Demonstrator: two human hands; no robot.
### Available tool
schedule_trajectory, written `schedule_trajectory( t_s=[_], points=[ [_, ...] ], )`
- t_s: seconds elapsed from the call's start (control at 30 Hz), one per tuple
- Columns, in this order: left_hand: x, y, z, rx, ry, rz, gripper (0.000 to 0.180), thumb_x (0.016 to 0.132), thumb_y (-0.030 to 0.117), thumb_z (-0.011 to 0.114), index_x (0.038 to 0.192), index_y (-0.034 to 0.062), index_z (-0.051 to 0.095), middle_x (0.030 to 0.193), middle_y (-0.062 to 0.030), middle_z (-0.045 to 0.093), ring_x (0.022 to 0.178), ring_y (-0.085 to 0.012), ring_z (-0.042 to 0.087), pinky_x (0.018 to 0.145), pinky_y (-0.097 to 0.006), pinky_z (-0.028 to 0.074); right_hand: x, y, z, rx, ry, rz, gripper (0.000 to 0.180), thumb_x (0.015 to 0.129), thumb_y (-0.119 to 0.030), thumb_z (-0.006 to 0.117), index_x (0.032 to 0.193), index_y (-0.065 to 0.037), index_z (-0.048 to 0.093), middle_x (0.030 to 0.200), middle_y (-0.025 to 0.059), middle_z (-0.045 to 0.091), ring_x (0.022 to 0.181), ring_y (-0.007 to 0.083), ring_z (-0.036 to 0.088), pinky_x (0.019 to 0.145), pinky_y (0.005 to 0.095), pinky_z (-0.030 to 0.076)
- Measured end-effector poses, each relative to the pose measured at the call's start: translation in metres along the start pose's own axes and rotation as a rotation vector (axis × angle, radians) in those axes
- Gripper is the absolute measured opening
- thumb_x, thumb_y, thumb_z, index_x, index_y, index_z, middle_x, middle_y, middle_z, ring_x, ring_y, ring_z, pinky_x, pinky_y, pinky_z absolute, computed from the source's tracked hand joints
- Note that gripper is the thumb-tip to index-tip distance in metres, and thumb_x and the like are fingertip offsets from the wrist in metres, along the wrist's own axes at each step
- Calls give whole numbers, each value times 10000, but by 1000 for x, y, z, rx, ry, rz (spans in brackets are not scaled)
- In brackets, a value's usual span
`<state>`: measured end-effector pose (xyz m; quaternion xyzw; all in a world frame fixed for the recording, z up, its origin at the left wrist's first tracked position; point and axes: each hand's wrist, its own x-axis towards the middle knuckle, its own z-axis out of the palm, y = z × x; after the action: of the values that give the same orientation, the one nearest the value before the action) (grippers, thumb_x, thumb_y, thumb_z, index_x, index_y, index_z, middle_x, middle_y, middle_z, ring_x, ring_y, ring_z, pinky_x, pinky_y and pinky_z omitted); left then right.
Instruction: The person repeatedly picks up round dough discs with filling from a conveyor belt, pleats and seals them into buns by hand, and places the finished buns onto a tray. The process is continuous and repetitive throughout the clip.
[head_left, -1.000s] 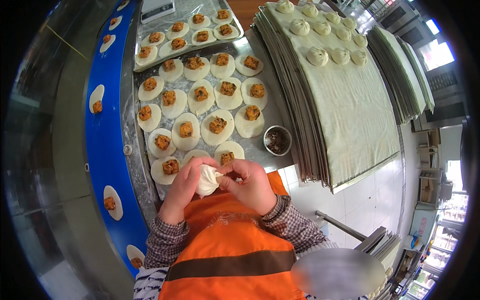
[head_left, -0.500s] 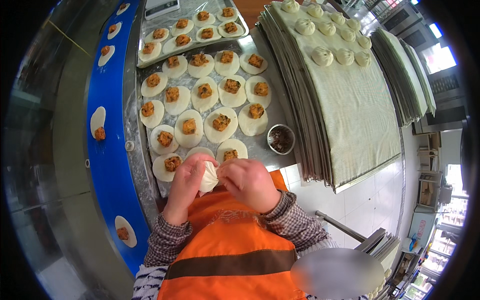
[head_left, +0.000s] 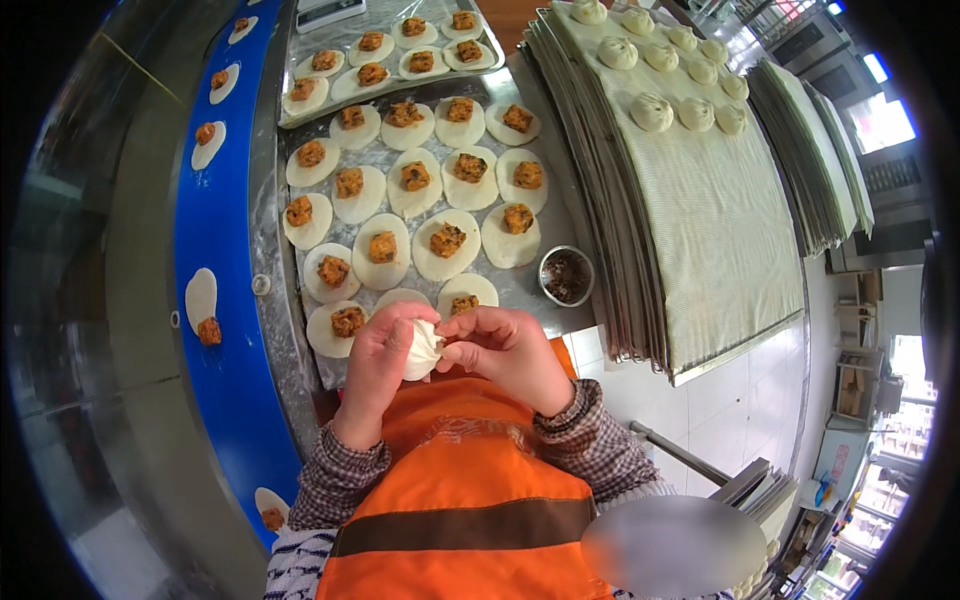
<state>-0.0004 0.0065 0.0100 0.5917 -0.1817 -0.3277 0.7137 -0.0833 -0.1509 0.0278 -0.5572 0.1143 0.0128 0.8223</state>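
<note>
A white dough bun (head_left: 423, 348) sits between both hands just above my orange apron. My left hand (head_left: 375, 368) cups it from the left. Fingers of my right hand (head_left: 507, 352) pinch its edge from the right. Beyond the hands, several round dough wrappers topped with orange-brown filling (head_left: 447, 240) lie on the floured steel table (head_left: 270, 215). The nearest wrappers (head_left: 466, 294) are partly hidden by my fingers.
A small steel cup of dark filling (head_left: 566, 275) stands right of the wrappers. A blue conveyor belt (head_left: 215, 330) carrying filled wrappers runs along the left. A metal tray (head_left: 390, 55) of wrappers lies at the back. Stacked cloth-covered trays (head_left: 700, 200) with finished buns (head_left: 652, 110) stand on the right.
The hands stay in place while the fingers keep working the bun; the dough is more closed now. Wrappers on the blue belt have shifted along it.
</note>
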Motion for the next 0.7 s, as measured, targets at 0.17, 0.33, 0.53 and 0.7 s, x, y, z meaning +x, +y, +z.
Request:
schedule_trajectory(
  t_s=[0.17,0.33,0.53,0.7],
  points=[
    [-1,1,3,-53,44,-18,403,969,406,456,995,25,587,789,-38,603,586,-86,576,482,-205,474,0,4,7,4,57,-1,153,820,-13,664,941,44,590,814,70,642,705,165,655,636,251,531],
    [4,7,0,-103,41,-263,454,981,433,404,963,15,580,737,-36,584,563,-89,567,467,-206,469,2,0,3,-991,-14,-615,197,731,-21,686,903,1,593,804,108,622,652,250,627,600,308,516],
    [6,-6,15,-55,144,-123,427,993,401,393,960,19,580,777,-22,582,692,-76,562,622,-206,465,-1,-7,6,-1007,-13,-585,178,715,-12,684,877,-19,609,786,116,622,694,284,622,600,345,515],
    [5,-14,16,-201,170,13,296,976,289,489,929,15,592,831,-16,591,783,-76,545,725,-214,436,-2,-4,4,-841,31,-412,183,735,-23,699,891,-7,604,805,126,623,712,271,629,599,332,514]
  ],
)
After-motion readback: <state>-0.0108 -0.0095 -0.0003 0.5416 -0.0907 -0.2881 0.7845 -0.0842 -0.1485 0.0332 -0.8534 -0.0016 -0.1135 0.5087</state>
